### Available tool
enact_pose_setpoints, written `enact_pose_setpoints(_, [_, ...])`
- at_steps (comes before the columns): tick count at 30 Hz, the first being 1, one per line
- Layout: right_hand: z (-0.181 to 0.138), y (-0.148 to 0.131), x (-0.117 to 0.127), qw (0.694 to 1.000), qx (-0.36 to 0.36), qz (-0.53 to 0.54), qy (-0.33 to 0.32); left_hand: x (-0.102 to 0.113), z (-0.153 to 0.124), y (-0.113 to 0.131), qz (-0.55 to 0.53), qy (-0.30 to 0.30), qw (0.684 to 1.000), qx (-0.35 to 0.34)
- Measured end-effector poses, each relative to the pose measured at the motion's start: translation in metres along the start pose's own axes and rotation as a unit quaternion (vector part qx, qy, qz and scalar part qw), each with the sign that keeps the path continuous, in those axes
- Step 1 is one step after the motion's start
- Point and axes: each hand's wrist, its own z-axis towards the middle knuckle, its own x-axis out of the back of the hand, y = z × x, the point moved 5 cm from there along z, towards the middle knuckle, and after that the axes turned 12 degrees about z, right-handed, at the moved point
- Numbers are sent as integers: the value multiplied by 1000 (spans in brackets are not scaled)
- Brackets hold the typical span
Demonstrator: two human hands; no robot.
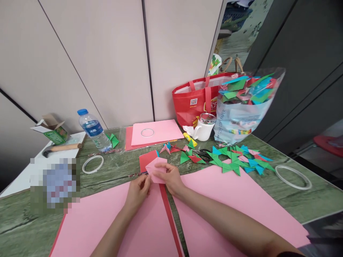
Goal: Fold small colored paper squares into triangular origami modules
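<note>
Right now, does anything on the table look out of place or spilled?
The hammer looks out of place: it lies on a white surface by an open box, an odd tool when the right hand holds folded pink paper. No spill shows; the pixelated patch can't be judged.

Bare forearms (227, 216) convergent, left grip (138, 189) with curled fingers (144, 181), right grip (170, 176) just beside, straighter-fingered, in a pinch.

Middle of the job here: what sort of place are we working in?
Probably a paper-craft table, whether at home or in an office I cannot tell. The signs: folded pink paper in the right hand, pointed paper pieces near scissors, and a plastic bag stuffed with more.
</note>
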Motion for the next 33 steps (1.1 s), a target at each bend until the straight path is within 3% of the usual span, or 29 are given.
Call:
enact_pose_setpoints(8, [-3,2,-4,999,-21,14,-22,7,1,8,54,35,998,-23])
enact_pose_setpoints(15, [-8,4,-9,997,-62,30,-20,4,0,3,-2,19,1000,1])
enact_pose_setpoints(21, [-10,6,-11,996,-75,41,-35,9,0,2,44,69,997,-1])
enact_pose_setpoints(25, [-11,10,-12,994,-91,34,-49,12,-2,1,45,68,997,0])
enact_pose_setpoints(29, [-8,6,-10,997,-59,15,-52,15,-4,5,56,95,994,-25])
enact_pose_setpoints(33, [-6,1,-5,1000,-6,2,-27,10,-6,13,-45,77,996,-25])
